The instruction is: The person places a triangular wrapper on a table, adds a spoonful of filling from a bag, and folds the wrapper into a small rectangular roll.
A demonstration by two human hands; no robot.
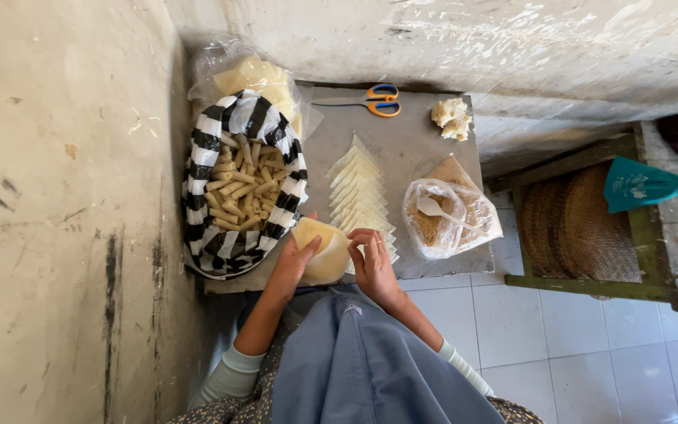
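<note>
Down low, near the person's lap, both hands work on one pale yellow dough sheet [323, 250]. The left hand [292, 263] holds the sheet from the side, with its fingers [308, 245] curled shut on the edge. The right hand [372, 263] is on the other side, and its fingers [361, 239] are bent and pinch the sheet's edge too. The sheet sits at the near edge of the grey table [413, 149], just over the rim.

Just past the hands, a row of folded dough triangles [359, 192] lies on the table, one over the next, in a line that runs away from the person. To the left of the row is a basket lined with black and white striped cloth [202, 196]. It is full of little rolled dough sticks [241, 188]. Behind the basket is a clear plastic bag with more pale sheets [256, 77].

To the right of the triangles is another clear bag with brown filling [453, 216], and a white spoon [433, 208] lies in it. At the far side of the table are scissors with orange and blue handles [370, 100], and near them a small lump of dough [451, 118].

On the right, well apart from the table, a wooden crate [590, 283] holds round woven mats [574, 224]. The floor has white tiles [559, 338].
</note>
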